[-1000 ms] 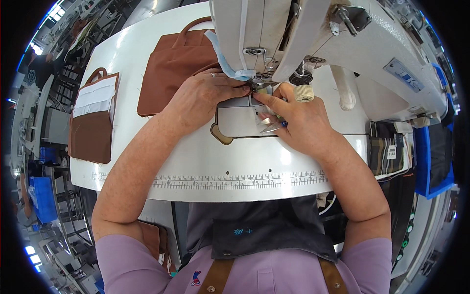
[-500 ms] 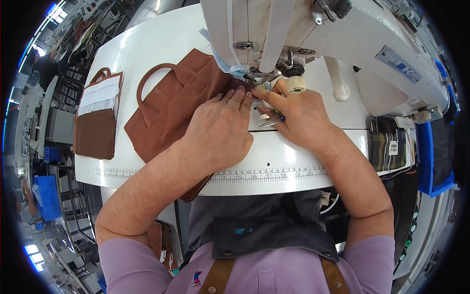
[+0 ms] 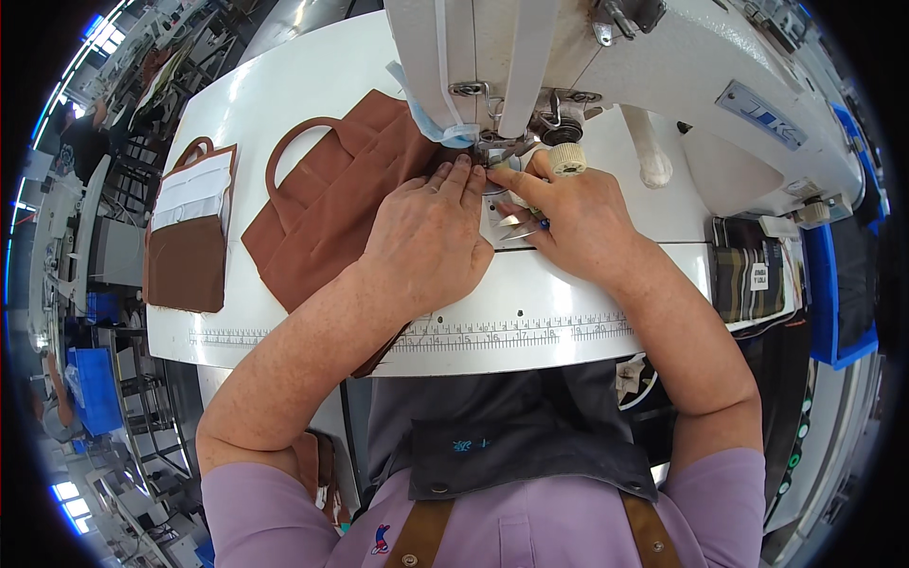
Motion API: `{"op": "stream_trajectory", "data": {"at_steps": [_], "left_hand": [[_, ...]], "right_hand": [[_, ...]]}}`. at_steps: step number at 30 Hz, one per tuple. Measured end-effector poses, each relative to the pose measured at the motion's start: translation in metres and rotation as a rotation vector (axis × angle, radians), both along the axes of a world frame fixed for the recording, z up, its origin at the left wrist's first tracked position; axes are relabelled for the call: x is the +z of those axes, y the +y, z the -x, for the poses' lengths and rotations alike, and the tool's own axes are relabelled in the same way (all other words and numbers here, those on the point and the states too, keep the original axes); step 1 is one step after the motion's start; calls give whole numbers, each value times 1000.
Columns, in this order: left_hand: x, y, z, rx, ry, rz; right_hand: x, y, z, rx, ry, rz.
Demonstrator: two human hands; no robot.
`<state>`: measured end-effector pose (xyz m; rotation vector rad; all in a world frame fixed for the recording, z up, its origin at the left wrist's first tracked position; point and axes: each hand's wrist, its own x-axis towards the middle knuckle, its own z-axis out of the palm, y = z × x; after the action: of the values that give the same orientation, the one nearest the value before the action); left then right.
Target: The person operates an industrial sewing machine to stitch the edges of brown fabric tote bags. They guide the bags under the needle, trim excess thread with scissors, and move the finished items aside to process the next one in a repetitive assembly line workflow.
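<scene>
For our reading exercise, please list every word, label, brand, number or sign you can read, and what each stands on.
I'll give places and legibility, without copying any wording:
Sewing machine: bold blue lettering on a plate, legible.
White table: a ruler scale with numbers, partly legible.
Striped cloth: white label, lettering small.
Dark apron: blue characters.
Machine's small sticker: too small to read.
</scene>
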<state>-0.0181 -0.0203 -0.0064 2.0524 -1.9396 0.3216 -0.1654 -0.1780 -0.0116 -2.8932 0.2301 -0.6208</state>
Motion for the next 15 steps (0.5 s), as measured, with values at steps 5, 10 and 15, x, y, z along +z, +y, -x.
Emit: {"op": "stream_trajectory", "data": {"at_steps": [5,10,15], "left_hand": [[-4,-2,-1,1,-14,20],[1,-3,-2,5,-6,15],[26,-17,-46,-130,-52,82]], "right_hand": [[-1,-1,0,3,-7,-25],[0,-2,0,3,24,-50],[1,-2,1,-12,48,-60]]}}
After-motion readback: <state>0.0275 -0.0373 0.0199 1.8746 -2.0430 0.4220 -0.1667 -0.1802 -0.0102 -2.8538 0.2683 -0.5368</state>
